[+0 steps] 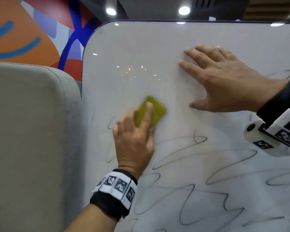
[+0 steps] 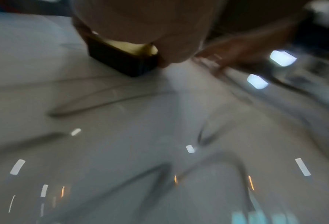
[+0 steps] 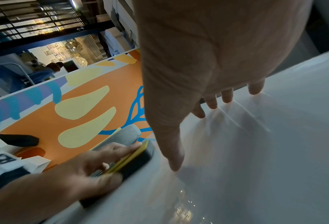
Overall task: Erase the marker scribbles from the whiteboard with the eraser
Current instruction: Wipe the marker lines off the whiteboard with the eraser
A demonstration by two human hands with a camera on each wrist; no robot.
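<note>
A glossy whiteboard (image 1: 157, 47) fills the head view, its upper part wiped, its lower half covered in black marker scribbles (image 1: 182, 144). My left hand (image 1: 134, 139) grips a yellow-backed eraser (image 1: 156, 111) and presses its dark felt side against the board near the left edge, index finger laid along its back. The eraser (image 2: 121, 60) shows blurred in the left wrist view and the eraser (image 3: 134, 160) also appears in the right wrist view. My right hand (image 1: 221, 81) lies flat on the wiped upper part of the board, fingers spread and straight. The right hand (image 3: 198, 75) holds nothing.
A grey padded panel (image 1: 32, 131) stands right beside the board's left edge. Behind it rises a wall with an orange, blue and red mural (image 1: 23, 30). The board's rounded top-left corner (image 1: 97, 30) is in view. Ceiling lights reflect off the surface.
</note>
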